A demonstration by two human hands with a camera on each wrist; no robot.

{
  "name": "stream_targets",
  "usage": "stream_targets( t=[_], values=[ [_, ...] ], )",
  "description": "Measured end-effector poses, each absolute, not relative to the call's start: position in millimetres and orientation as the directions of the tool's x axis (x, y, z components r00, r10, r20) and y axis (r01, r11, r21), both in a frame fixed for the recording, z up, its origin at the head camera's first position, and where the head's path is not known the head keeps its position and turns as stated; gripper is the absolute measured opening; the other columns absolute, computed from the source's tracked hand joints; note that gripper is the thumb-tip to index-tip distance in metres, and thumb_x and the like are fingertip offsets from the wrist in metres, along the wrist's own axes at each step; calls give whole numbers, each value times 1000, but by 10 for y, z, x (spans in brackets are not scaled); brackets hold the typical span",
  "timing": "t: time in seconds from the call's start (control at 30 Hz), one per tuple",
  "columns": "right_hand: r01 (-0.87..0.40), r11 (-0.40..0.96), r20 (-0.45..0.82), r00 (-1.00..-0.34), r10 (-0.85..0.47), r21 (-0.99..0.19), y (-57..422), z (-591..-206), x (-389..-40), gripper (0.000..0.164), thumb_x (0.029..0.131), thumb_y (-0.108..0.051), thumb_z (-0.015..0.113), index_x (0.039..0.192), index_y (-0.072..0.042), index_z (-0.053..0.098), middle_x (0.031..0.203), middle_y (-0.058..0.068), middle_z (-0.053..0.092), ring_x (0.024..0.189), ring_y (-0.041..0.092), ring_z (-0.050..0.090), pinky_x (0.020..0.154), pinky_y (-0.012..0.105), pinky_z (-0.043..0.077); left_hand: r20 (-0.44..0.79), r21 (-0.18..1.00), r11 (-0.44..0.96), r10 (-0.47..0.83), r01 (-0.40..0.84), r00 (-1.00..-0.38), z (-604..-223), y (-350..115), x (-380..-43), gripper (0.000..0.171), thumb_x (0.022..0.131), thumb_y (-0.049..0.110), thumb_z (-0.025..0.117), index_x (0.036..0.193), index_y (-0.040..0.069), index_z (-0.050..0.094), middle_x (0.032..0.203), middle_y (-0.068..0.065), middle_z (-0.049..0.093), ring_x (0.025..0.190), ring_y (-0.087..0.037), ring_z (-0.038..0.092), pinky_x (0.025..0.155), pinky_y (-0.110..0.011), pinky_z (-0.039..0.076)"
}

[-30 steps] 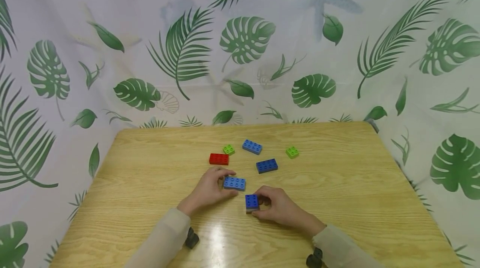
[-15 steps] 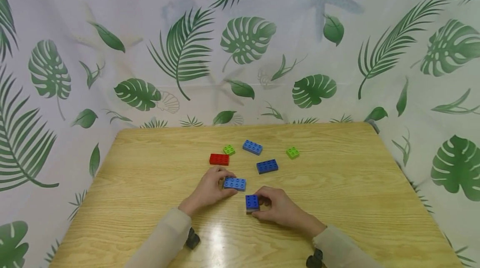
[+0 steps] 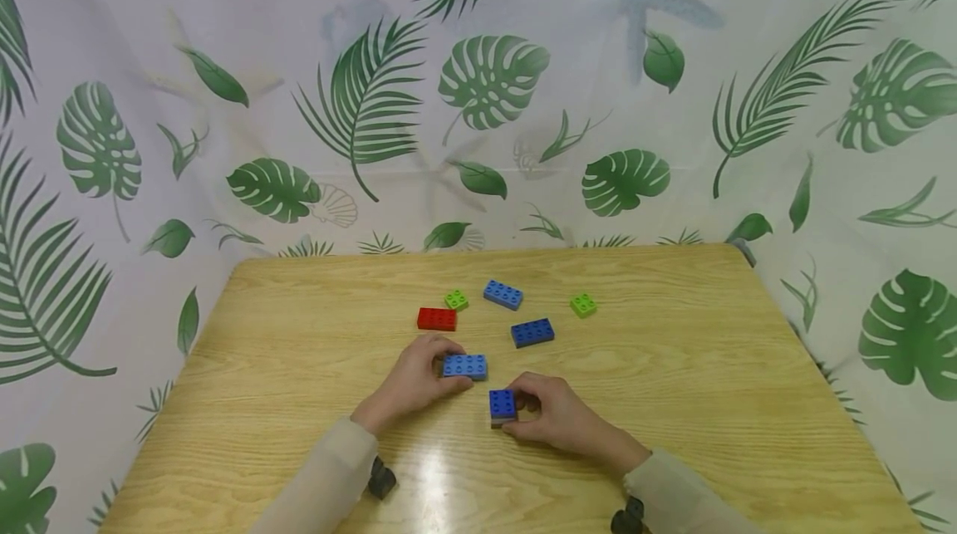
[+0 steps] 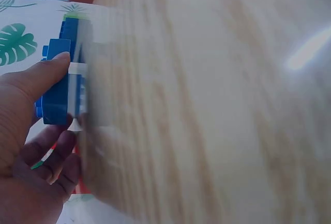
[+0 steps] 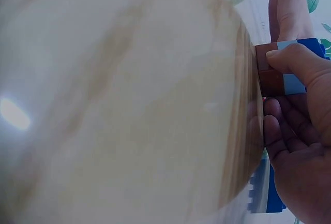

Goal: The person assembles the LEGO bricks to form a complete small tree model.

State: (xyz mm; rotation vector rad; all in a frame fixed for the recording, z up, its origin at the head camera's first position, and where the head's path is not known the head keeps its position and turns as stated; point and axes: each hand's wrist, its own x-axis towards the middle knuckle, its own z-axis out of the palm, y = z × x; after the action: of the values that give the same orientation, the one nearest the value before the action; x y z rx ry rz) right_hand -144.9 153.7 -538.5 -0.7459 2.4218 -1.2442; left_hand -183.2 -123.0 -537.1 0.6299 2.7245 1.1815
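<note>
On the surface (image 3: 224,368), only the head view lays out all the loose pieces from left to right: a red brick (image 3: 437,319), a lime-green 2x2 brick (image 3: 456,300) just beside it, a far light blue 2x4 brick (image 3: 503,294), a dark blue 2x4 brick (image 3: 532,332) and, farthest right, a second lime-green 2x2 brick (image 3: 583,305). The right wrist view brings out layers that the head view barely separates in the brick stack (image 3: 502,408): dark blue on top, light blue below, brown at the base (a line runs across the brown).

The left hand (image 3: 411,380) has its grip pinched on the near light blue 2x4 brick (image 3: 464,366), thumb along the near side; the brick juts out to the right. Farther right and nearer, apart from that brick, the stack sits at the left end of the right hand (image 3: 553,411), whose grip grasps it between thumb and finger.

The left hand covers part of its brick; whether that brick rests flat or is slightly lifted, I cannot tell. In the left wrist view, red shows only in slivers behind the fingers, and the stack is cut off at the top.
</note>
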Motion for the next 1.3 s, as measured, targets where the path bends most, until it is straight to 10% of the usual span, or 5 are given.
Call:
stream_targets(
  t=[1.3],
  values=[
    [-318,477,-22,-814,-580,-819,1523,-5352,-1431,30,89,-24,86,114,-14,73,106,-5,70,95,6,65,83,23,54,106,770,500,512,397,-852,-4989,-1219,-1467,36,88,24,88,119,17,72,112,6,75,101,-11,65,85,-29,51]
  ],
)
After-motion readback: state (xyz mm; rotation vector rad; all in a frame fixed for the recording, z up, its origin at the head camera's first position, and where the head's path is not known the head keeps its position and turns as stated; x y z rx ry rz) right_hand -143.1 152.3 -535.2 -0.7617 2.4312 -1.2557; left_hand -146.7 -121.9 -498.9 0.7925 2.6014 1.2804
